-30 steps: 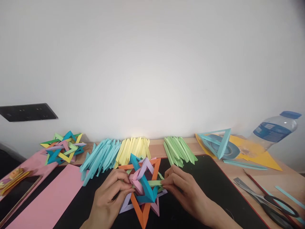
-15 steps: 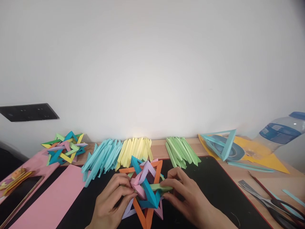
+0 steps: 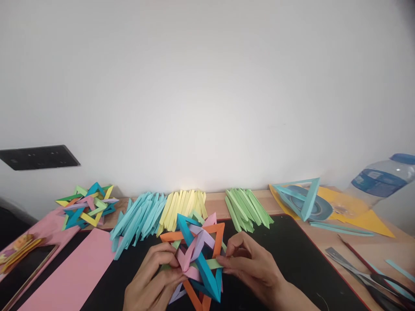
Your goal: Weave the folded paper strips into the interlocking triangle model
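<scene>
Between my hands is a star-shaped folded-paper model [image 3: 201, 259] of interlocked orange, blue, pink, lilac and green strips, above a black mat [image 3: 272, 246]. My left hand [image 3: 155, 274] pinches a pink corner at the model's left side. On the other side, the fingertips of my right hand [image 3: 249, 263] are closed on a light green paper strip [image 3: 213, 264] that runs in behind the blue strip. Parts of the model's underside and the green strip's outer end are hidden by my fingers.
Behind the mat lie bundles of blue [image 3: 139, 222], yellow [image 3: 181, 209] and green strips [image 3: 248, 209]. A finished-looking paper star [image 3: 89, 205] and pink paper [image 3: 69, 270] are at left. Scissors [image 3: 359, 270], a tape roll [image 3: 322, 207], a blue paper triangle [image 3: 309, 201] and a bottle [image 3: 379, 181] are at right.
The model has turned and tilted slightly, its blue point shifting down and right. My right fingers have moved along the green strip, so less of it shows. My left hand keeps its pinch.
</scene>
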The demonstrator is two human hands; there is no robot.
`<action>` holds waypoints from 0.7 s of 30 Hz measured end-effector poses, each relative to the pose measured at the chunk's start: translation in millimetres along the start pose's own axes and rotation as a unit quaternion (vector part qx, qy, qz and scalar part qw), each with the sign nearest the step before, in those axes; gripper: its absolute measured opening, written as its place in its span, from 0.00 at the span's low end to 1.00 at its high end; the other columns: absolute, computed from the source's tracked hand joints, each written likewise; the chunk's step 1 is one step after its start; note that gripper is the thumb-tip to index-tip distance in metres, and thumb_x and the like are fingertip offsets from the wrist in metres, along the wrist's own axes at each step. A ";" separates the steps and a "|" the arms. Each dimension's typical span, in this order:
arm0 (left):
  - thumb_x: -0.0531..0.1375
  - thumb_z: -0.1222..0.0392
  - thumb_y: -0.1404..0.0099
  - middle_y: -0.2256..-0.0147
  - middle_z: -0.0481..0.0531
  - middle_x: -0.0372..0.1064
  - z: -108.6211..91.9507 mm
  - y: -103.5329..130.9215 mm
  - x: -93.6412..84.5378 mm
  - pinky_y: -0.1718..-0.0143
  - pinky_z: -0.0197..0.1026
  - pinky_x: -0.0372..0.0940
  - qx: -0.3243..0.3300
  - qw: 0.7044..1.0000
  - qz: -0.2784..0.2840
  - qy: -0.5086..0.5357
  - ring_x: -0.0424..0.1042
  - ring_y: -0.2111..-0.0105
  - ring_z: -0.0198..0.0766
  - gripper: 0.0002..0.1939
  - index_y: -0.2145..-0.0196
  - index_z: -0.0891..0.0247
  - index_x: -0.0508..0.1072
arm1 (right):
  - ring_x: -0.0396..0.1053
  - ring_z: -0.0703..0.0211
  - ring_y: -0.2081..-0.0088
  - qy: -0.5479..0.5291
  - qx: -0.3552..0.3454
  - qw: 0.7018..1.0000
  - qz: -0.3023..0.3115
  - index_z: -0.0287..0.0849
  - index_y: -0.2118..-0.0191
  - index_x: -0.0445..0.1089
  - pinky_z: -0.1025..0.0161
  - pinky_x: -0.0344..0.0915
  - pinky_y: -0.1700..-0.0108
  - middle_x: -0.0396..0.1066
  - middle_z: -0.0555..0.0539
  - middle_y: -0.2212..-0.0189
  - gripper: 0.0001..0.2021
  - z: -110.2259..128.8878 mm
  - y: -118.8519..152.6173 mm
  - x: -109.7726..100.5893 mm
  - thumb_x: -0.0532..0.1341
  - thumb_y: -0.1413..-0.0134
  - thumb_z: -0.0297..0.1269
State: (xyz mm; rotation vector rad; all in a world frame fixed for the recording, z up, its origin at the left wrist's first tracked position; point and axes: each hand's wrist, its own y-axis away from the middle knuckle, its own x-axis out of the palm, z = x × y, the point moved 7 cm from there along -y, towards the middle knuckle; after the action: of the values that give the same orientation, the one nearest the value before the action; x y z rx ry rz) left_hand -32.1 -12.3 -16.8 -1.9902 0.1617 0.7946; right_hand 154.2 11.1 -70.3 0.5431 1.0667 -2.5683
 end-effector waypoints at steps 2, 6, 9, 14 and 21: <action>0.58 0.78 0.42 0.68 0.57 0.65 -2.4 1.8 -1.8 0.68 0.43 0.67 0.027 0.999 -0.010 -0.035 0.67 0.60 0.47 0.10 0.69 0.66 0.71 | 0.64 0.68 0.73 0.035 -0.022 0.999 -0.022 0.51 0.51 0.68 0.70 0.67 0.74 0.58 0.47 0.63 0.16 2.8 -1.2 -5.8 0.57 0.42 0.25; 0.57 0.75 0.40 0.68 0.59 0.67 -3.0 13.8 -1.8 0.70 0.41 0.69 0.110 0.992 -0.023 -0.054 0.68 0.59 0.47 0.07 0.69 0.67 0.71 | 0.66 0.67 0.72 0.088 -0.050 0.994 -0.051 0.48 0.55 0.71 0.71 0.66 0.74 0.62 0.47 0.65 0.12 4.5 -2.1 -9.6 0.55 0.40 0.28; 0.57 0.73 0.38 0.67 0.58 0.68 6.6 25.6 -3.3 0.66 0.40 0.71 0.103 0.993 -0.006 -0.062 0.69 0.58 0.45 0.06 0.67 0.68 0.73 | 0.66 0.65 0.72 0.114 0.031 0.992 -0.046 0.47 0.60 0.71 0.72 0.66 0.72 0.66 0.49 0.70 0.07 -10.2 2.4 -4.6 0.56 0.39 0.35; 0.61 0.67 0.40 0.64 0.53 0.68 39.8 25.3 -34.6 0.64 0.38 0.70 -0.070 0.990 -0.084 -0.089 0.71 0.64 0.39 0.06 0.63 0.61 0.72 | 0.67 0.64 0.70 0.143 0.010 0.990 -0.008 0.47 0.59 0.70 0.70 0.66 0.69 0.67 0.50 0.69 0.07 -6.7 7.8 1.7 0.55 0.38 0.35; 0.57 0.54 0.37 0.62 0.52 0.71 86.1 -8.8 -9.9 0.70 0.34 0.70 -0.273 0.958 0.079 0.044 0.72 0.71 0.35 0.15 0.52 0.55 0.71 | 0.67 0.59 0.64 0.066 -0.052 0.996 -0.027 0.43 0.60 0.66 0.65 0.68 0.66 0.62 0.44 0.64 0.05 7.9 -0.9 -1.4 0.59 0.43 0.30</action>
State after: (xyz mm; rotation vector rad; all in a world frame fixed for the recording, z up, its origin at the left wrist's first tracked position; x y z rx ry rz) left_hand -76.3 60.9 -33.4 -2.5629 0.1669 0.9240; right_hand 153.3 6.2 -64.0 0.6744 1.2672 -2.5343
